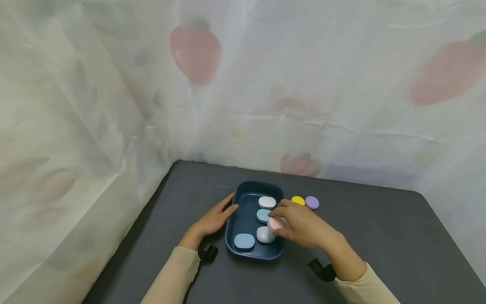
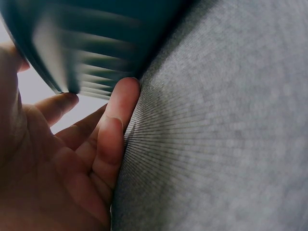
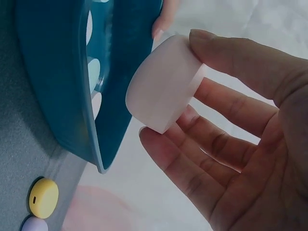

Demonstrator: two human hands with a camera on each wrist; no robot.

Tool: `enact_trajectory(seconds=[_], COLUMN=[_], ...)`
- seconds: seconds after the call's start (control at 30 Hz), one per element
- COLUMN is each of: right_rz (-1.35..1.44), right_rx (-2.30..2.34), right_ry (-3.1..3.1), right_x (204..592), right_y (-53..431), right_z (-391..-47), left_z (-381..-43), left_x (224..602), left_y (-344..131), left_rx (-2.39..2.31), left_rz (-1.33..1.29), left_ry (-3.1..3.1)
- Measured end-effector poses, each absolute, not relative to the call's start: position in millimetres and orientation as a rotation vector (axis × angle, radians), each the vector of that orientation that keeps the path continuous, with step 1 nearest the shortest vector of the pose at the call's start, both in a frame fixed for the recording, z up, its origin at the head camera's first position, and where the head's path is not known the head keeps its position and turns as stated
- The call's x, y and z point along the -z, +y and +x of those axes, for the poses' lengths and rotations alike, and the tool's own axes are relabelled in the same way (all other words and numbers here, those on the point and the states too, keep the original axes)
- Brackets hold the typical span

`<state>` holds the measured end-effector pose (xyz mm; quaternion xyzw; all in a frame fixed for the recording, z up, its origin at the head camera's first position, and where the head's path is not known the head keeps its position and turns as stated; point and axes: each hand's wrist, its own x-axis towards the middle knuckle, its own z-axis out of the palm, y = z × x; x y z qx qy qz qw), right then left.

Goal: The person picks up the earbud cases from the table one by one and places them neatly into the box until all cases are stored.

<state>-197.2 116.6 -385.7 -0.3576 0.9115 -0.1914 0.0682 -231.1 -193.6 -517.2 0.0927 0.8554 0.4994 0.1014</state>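
Observation:
My right hand (image 1: 303,221) pinches a pale pink rounded case (image 3: 161,86), which resembles an earbud case, between thumb and fingertips. The case is over the right side of a dark blue tray (image 1: 237,211). Along the tray's left wall, my left hand (image 1: 214,217) holds it, thumb at the rim and fingers against the outside. Inside lie a white case (image 1: 267,202), a light blue case (image 1: 263,215) partly behind the right hand, a glossy white case (image 1: 265,235) and another light blue case (image 1: 244,241) at the near left.
Right of the tray, a yellow case (image 3: 44,198) with a small dark slot lies against a purple case (image 1: 312,202) on the dark grey table (image 1: 379,236). Pale sheets printed with fruit (image 1: 195,52) hang behind the table and along its left.

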Motion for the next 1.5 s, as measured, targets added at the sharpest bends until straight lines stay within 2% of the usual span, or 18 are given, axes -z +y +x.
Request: enact_trajectory(seconds=[1.5], right_rz=[-1.09], right_rx=[0.608], right_ry=[2.733], right_x=[403], right_y=[87], right_z=[-206], left_z=[-230], left_x=[518], left_y=[-191], left_rx=[-1.443], left_rz=[0.229], left_ry=[2.551])
